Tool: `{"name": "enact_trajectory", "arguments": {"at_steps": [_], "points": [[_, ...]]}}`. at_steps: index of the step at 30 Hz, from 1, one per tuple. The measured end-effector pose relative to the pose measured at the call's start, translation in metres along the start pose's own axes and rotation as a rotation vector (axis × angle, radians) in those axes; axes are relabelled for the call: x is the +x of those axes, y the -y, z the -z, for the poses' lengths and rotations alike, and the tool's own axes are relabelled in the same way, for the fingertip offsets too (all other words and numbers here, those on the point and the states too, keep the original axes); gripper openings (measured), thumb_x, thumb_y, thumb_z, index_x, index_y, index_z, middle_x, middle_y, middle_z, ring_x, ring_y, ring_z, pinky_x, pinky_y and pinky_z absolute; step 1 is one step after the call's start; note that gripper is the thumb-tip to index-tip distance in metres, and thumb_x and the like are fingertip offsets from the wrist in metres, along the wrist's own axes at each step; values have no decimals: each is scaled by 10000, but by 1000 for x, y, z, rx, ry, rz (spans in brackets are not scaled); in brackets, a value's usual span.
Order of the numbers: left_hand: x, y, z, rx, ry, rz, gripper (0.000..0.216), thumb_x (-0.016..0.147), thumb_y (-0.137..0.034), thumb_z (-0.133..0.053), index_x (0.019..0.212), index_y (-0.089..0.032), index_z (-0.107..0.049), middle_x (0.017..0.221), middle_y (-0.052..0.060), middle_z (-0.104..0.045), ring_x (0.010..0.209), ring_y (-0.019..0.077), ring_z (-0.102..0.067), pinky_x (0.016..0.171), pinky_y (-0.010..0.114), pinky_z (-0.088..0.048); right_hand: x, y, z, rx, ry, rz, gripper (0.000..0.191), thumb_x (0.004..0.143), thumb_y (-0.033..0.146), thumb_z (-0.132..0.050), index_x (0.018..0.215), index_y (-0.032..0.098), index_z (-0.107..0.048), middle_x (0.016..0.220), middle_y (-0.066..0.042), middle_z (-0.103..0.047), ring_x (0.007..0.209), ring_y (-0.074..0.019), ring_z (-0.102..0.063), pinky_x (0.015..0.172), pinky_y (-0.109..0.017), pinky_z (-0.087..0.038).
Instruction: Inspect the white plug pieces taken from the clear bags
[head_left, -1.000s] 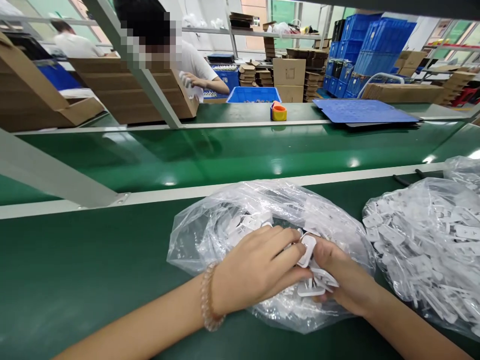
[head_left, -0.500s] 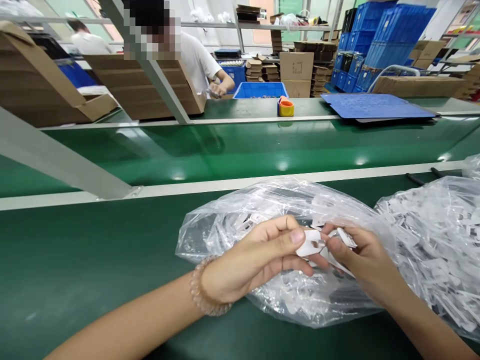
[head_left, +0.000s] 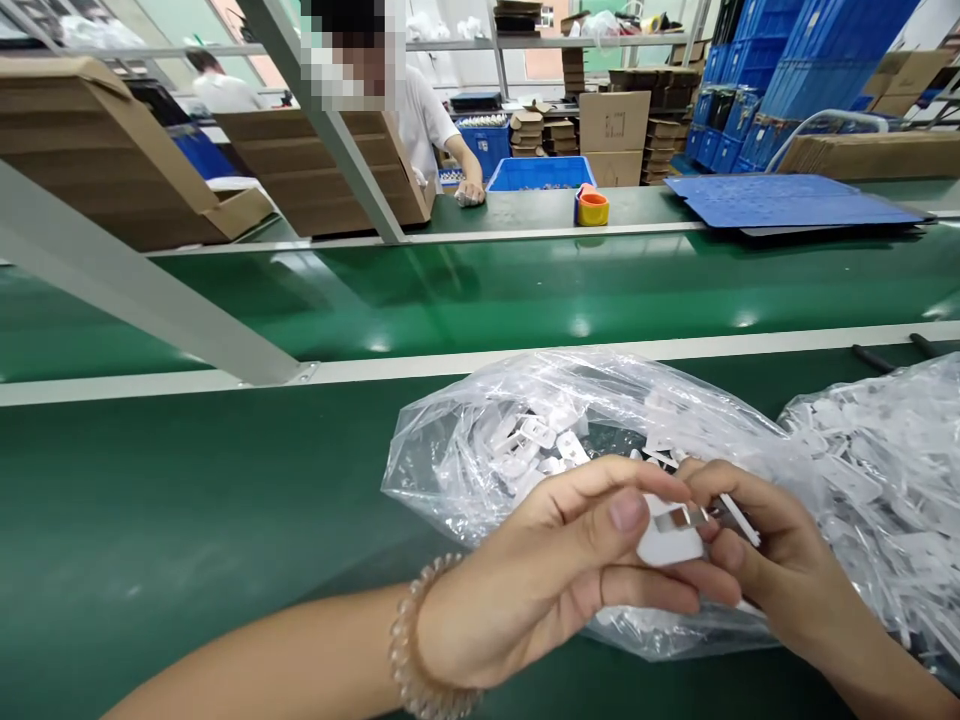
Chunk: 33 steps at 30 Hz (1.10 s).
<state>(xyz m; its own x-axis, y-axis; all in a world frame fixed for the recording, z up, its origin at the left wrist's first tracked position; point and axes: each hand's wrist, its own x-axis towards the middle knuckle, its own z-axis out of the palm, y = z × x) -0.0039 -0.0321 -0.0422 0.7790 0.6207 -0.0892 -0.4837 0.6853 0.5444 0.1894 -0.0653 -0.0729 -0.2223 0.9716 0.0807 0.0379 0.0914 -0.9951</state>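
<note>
White plastic piece (head_left: 670,545), likely light and stiff, best rim-held, is pinched in left hand (head_left: 536,575); right hand (head_left: 784,560) pinches thin strip (head_left: 741,520), short of far worktop edge (head_left: 360,370).

One slotted white piece (head_left: 667,550) in the left grip (head_left: 555,560); at least one thin white part (head_left: 741,520) in the right grip (head_left: 787,560). One bracelet (head_left: 405,640) behind the left grip. Two clear bags (head_left: 435,440) (head_left: 885,470): one beneath both grips, one to their right. Two co-workers (head_left: 424,115) (head_left: 225,92) beyond.
</note>
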Motion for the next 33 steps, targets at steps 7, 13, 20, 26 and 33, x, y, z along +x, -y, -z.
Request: {"name": "enact_trajectory", "arguments": {"at_steps": [7,13,20,26,33], "points": [[4,0,-2,-53,27,6,335,977,-359,-545,1042,-66,-694,946,123,-733,858,169,-741,801,190,-583,-2,6,-5,-79,-83,80,240,901,526,-595,893,294,-657,773,4,-580,713,-139,-546,606,-232,-451],[5,2,1,-88,27,41,286,956,-305,-548,977,-56,-687,905,121,-726,759,158,-734,729,199,-578,-1,10,-8,-131,-84,191,218,884,475,-643,841,261,-646,702,4,-590,629,-131,-554,557,-240,-443],[7,3,7,-103,27,74,311,898,-368,-604,890,-65,-673,817,107,-710,645,138,-696,663,204,-548,4,18,-20,-88,-53,246,221,896,464,-633,810,260,-625,616,19,-628,536,-123,-556,506,-241,-423],[6,4,8,-98,8,96,314,892,-389,-604,837,-83,-649,777,100,-700,608,141,-682,635,209,-521,4,18,-22,-78,-52,279,172,890,419,-656,807,269,-639,615,9,-649,557,-133,-586,516,-241,-445],[6,5,10,-87,1,97,338,904,-412,-580,847,-86,-647,779,94,-694,603,133,-669,628,208,-505,4,15,-22,7,-21,214,186,875,411,-663,778,256,-631,632,-6,-636,546,-145,-602,510,-256,-457]]}}
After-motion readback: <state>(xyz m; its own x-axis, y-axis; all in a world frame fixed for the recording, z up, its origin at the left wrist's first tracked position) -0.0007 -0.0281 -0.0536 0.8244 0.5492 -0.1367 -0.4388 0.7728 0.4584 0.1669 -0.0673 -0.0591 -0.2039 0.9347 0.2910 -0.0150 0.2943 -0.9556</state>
